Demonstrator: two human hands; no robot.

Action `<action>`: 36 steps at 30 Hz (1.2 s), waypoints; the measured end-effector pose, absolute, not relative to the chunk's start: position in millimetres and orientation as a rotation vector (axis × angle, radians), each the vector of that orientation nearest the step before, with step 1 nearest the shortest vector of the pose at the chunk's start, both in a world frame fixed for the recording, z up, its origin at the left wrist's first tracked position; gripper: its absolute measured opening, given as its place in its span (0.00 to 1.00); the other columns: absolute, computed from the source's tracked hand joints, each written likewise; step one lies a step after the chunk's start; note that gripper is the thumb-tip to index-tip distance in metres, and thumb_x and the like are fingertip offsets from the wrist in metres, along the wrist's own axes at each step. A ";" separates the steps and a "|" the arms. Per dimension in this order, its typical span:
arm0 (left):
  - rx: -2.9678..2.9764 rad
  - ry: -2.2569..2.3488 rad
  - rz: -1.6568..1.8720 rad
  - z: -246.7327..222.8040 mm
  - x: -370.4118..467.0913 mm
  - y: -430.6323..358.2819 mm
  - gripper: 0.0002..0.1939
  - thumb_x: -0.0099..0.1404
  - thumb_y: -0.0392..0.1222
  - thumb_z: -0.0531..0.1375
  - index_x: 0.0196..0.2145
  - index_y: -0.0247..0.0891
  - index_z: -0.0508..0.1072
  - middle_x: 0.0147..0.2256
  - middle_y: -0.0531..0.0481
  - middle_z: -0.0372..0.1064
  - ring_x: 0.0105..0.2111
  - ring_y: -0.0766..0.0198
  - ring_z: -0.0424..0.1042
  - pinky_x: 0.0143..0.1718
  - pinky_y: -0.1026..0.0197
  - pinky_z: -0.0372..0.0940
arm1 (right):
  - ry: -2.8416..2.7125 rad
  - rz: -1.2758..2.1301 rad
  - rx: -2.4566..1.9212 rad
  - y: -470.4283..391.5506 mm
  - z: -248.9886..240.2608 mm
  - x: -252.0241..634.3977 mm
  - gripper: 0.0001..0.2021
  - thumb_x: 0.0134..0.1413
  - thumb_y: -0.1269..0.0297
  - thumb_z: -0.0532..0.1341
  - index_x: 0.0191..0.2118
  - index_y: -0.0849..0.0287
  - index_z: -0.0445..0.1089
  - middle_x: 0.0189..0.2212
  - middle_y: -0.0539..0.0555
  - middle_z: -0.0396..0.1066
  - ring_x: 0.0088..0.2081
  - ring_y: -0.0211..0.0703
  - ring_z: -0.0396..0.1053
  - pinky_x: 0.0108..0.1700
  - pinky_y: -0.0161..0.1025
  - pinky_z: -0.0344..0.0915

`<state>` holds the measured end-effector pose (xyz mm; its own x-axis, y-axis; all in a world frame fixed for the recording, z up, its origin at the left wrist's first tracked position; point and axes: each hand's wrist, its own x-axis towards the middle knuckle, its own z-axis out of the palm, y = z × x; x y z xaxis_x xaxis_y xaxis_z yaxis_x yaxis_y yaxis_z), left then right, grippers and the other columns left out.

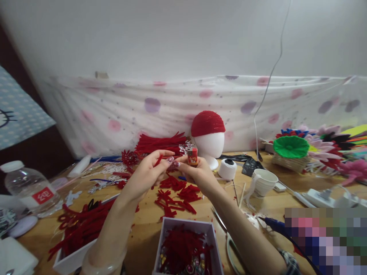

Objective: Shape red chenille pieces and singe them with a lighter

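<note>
The left hand (149,172) pinches one red strip (158,160), at nine o'clock of the lighter (193,157); it leans toward one o'clock, its lower end hidden by fingers. The right hand (198,170) grips that single lighter, long axis toward twelve. From the hands, one foam head (212,146) stands at two o'clock, one bead box (188,220) at six, partly cut off.
</note>
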<state>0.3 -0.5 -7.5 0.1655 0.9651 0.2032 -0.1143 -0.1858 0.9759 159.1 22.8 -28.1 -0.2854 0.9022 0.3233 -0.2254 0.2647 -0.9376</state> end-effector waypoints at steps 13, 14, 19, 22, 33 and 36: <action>1.193 0.865 1.653 -14.5 1.4 15.8 0.21 0.42 0.49 0.76 0.29 0.32 0.78 0.13 0.63 0.53 0.13 0.79 0.46 0.13 0.72 0.42 | -1.218 1.551 -0.497 24.3 -42.0 145.3 0.18 0.41 0.54 0.73 0.32 0.61 0.71 0.13 0.37 0.45 0.17 0.28 0.36 0.19 0.32 0.35; 1.195 0.881 1.668 -15.3 1.0 17.1 0.21 0.42 0.49 0.76 0.28 0.32 0.78 0.13 0.63 0.53 0.13 0.79 0.46 0.13 0.72 0.42 | -1.221 1.561 -0.492 24.2 -41.9 145.2 0.18 0.41 0.54 0.73 0.32 0.60 0.70 0.13 0.37 0.44 0.17 0.28 0.35 0.18 0.32 0.35; 1.102 0.922 1.806 -11.3 -4.2 16.6 0.21 0.37 0.48 0.77 0.22 0.34 0.74 0.13 0.63 0.54 0.12 0.79 0.48 0.12 0.71 0.43 | -1.258 1.859 -0.504 32.4 -47.3 145.9 0.27 0.48 0.37 0.61 0.20 0.57 0.58 0.12 0.39 0.41 0.15 0.28 0.33 0.16 0.30 0.32; 1.088 0.958 1.838 -7.2 -10.0 13.4 0.20 0.36 0.46 0.77 0.20 0.34 0.72 0.13 0.62 0.55 0.13 0.79 0.48 0.12 0.71 0.43 | -1.234 1.963 -0.614 42.4 -57.1 143.9 0.31 0.58 0.36 0.45 0.15 0.55 0.48 0.10 0.41 0.39 0.14 0.29 0.32 0.14 0.31 0.31; 1.252 1.085 1.802 -8.9 -6.6 10.1 0.15 0.46 0.48 0.72 0.20 0.35 0.73 0.13 0.61 0.52 0.14 0.76 0.47 0.15 0.68 0.42 | -1.218 2.088 -0.747 40.2 -65.1 132.5 0.27 0.64 0.48 0.38 0.15 0.53 0.46 0.10 0.42 0.38 0.15 0.31 0.30 0.14 0.30 0.33; 1.241 1.094 1.803 -7.9 -5.3 9.3 0.16 0.45 0.48 0.73 0.21 0.35 0.74 0.13 0.61 0.53 0.14 0.76 0.48 0.15 0.67 0.42 | -1.258 2.112 -0.796 35.8 -64.9 130.3 0.26 0.64 0.48 0.39 0.16 0.53 0.47 0.10 0.42 0.38 0.15 0.32 0.30 0.14 0.30 0.33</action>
